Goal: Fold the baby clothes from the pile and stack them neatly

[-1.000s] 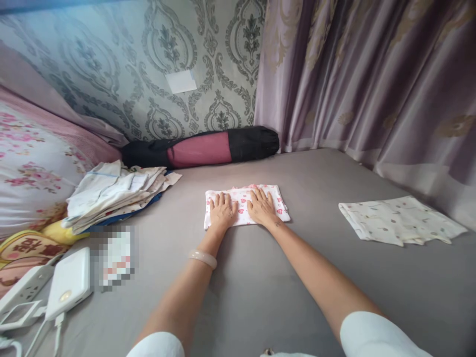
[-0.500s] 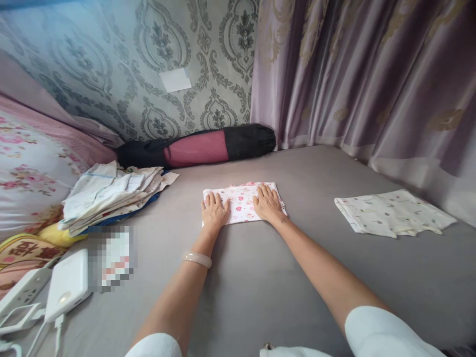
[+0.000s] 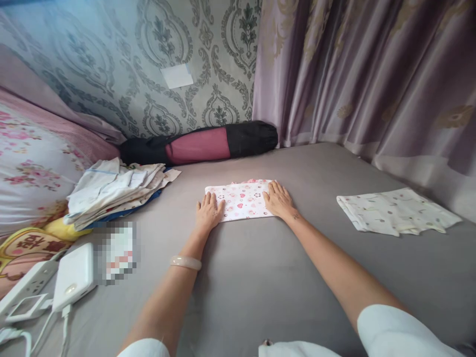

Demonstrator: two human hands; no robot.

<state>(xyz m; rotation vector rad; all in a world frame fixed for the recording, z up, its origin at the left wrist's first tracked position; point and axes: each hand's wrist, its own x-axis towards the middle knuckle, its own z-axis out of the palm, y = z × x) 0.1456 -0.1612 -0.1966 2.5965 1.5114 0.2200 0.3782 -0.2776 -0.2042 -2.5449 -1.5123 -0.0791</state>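
A folded white cloth (image 3: 245, 201) with pink hearts and flowers lies flat on the grey bed sheet (image 3: 245, 277), pink frill showing at its far edge. My left hand (image 3: 209, 210) rests on its left end, fingers stretched out and pointing away from me. Over the right end lies my right hand (image 3: 278, 199), palm down and fingers extended. Neither hand grips the fabric. Off to the right, a second folded cloth (image 3: 397, 210), off-white with small dark marks, lies on the sheet with an uneven near edge.
Several cloths are stacked in a pile (image 3: 115, 191) at the left, beside a floral pillow (image 3: 33, 163). Nearer are a white power bank (image 3: 74, 275), a power strip (image 3: 33, 282) and cables. A black and maroon long bag (image 3: 201, 144) lies against the wall; a curtain (image 3: 353, 74) hangs at right.
My hands have moved apart, the left one leftward and the right one rightward, toward the ends of the folded cloth. More of its middle shows now.
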